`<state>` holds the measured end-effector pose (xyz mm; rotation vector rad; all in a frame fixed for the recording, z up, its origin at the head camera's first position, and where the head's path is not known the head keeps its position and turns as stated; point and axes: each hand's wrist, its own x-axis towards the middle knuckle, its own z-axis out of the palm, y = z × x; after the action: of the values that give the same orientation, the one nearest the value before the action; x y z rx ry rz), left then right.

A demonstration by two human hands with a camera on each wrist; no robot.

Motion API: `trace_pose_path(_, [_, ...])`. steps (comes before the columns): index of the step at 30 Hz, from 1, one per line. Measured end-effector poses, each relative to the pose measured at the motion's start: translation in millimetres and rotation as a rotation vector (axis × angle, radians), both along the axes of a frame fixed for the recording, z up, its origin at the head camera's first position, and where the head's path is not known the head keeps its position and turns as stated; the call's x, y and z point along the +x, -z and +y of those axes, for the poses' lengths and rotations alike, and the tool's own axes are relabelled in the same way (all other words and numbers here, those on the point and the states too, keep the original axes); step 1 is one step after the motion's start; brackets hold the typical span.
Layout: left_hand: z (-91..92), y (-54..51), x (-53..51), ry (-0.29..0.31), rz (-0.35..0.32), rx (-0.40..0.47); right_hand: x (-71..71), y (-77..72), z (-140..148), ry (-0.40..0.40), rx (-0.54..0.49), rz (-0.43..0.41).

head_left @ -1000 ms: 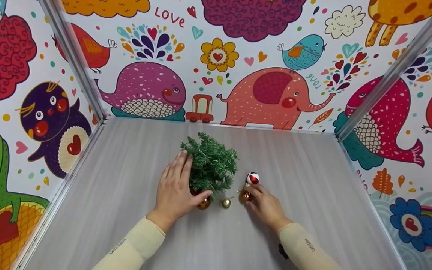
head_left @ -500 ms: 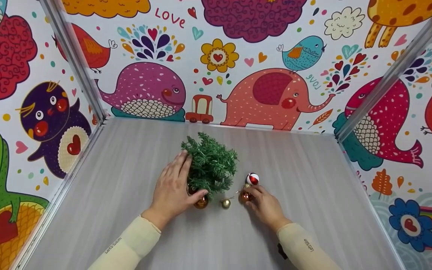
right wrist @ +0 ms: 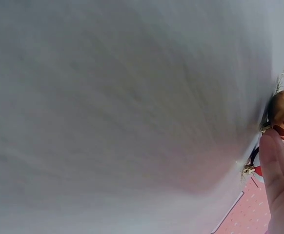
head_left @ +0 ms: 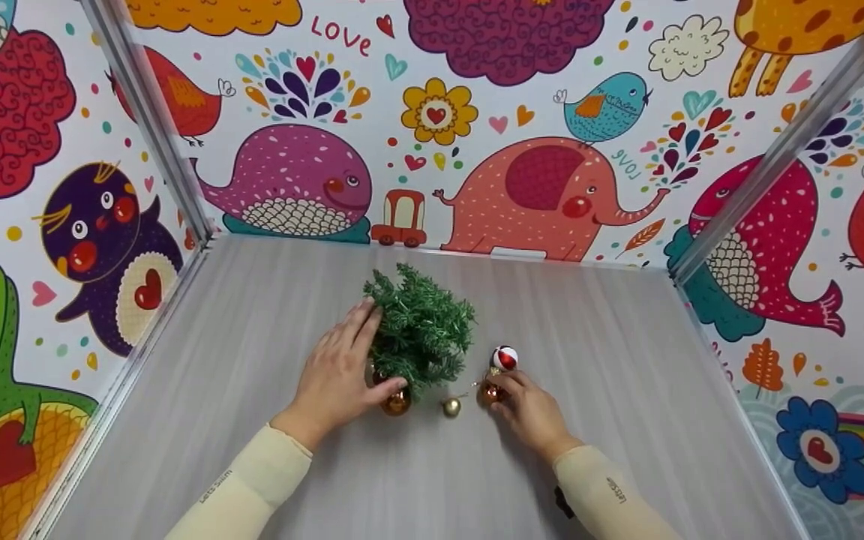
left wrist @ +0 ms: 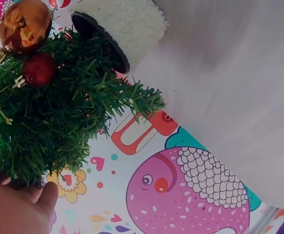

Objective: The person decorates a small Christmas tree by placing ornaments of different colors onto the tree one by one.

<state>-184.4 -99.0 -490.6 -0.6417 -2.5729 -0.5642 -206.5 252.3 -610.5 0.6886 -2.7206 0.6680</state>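
A small green tree (head_left: 424, 322) stands on the table, a copper ball (head_left: 397, 403) and a dark red ball (left wrist: 38, 69) on its near side. Against its left side rests my left hand (head_left: 334, 379), fingers extended and thumb by the copper ball. The left wrist view shows that hand (left wrist: 15, 209) at the branches, and the tree's white fuzzy base (left wrist: 132, 24). My right hand (head_left: 537, 416) pinches another copper ball (head_left: 490, 393) between thumb and fingers, low at the table; the right wrist view shows this ball (right wrist: 280, 114) partly covered by fingers.
Between the tree and my right hand lies a small gold ball (head_left: 451, 406). A red-and-white ball (head_left: 505, 358) sits just beyond my right fingers. Metal-edged walls with cartoon animals enclose the grey table (head_left: 267, 300) at the back and sides.
My left hand has shifted a little left and toward the near side, its thumb drawing left. The copper ball at the tree has moved slightly left. My right hand stays almost still.
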Motion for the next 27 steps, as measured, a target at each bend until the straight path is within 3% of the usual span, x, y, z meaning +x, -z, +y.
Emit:
trace_pose_path(5, [-0.4, 1.1, 1.6, 0.012, 0.038, 0.022, 1.5, 0.7, 0.5, -0.009, -0.002, 0.022])
trace_pose_path(16, [-1.9, 5.4, 2.5, 0.055, 0.223, 0.054, 0.7, -0.5, 0.2, -0.003, 0.004, 0.007])
trace_pose_path(27, [-7.6, 1.9, -0.9, 0.072, 0.189, 0.051, -0.1, -0.2, 0.3, 0.002, 0.005, 0.002])
